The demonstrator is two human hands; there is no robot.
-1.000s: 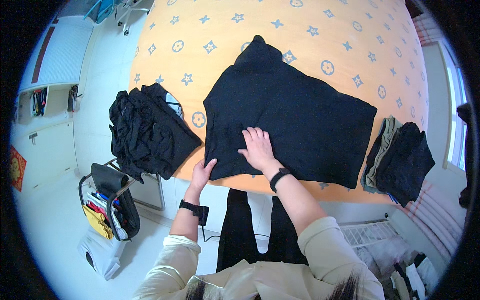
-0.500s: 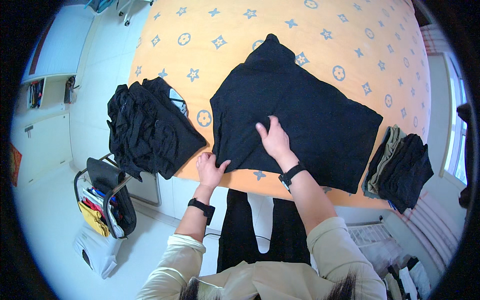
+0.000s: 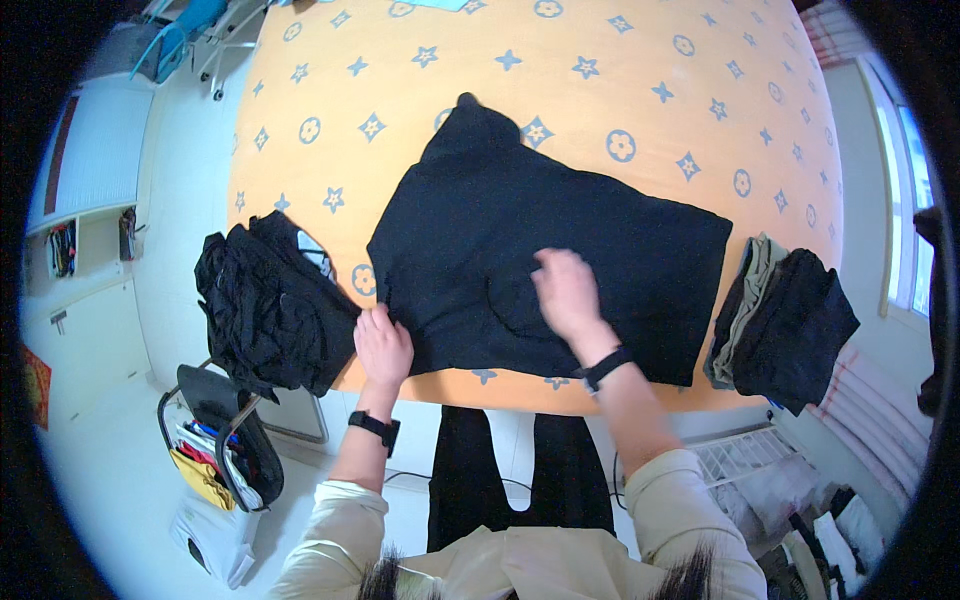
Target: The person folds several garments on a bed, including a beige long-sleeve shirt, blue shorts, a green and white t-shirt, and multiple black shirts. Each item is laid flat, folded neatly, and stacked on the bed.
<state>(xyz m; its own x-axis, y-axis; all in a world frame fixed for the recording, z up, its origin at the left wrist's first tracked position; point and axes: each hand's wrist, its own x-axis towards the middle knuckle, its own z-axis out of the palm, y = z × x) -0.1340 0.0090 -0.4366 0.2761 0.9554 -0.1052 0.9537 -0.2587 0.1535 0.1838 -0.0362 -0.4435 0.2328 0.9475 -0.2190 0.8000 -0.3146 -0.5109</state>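
Observation:
A large black garment (image 3: 560, 205) lies spread flat on the bed, with a pointed, hood-like part at its far left. My left hand (image 3: 384, 345) grips its near left edge, fingers closed on the cloth. Over the middle of the garment is my right hand (image 3: 568, 295), slightly blurred, its fingers stretched out and holding nothing. A short curved crease runs in the cloth just left of it. Close to my left hand sits a rumpled pile of black clothes (image 3: 265, 315).
The bed (image 3: 690, 130) has an orange patterned sheet. On its right edge stand folded dark and beige clothes (image 3: 790, 320). A black chair (image 3: 262, 445) with colourful clothes stands at left, beside a white bundle (image 3: 215, 535) on the floor. A white wire rack (image 3: 740, 455) is low at right.
My left hand has shifted along the garment's left edge, drawing that edge outward toward the pile. My right hand has moved rightward over the cloth, and creases have formed. The view has also shifted.

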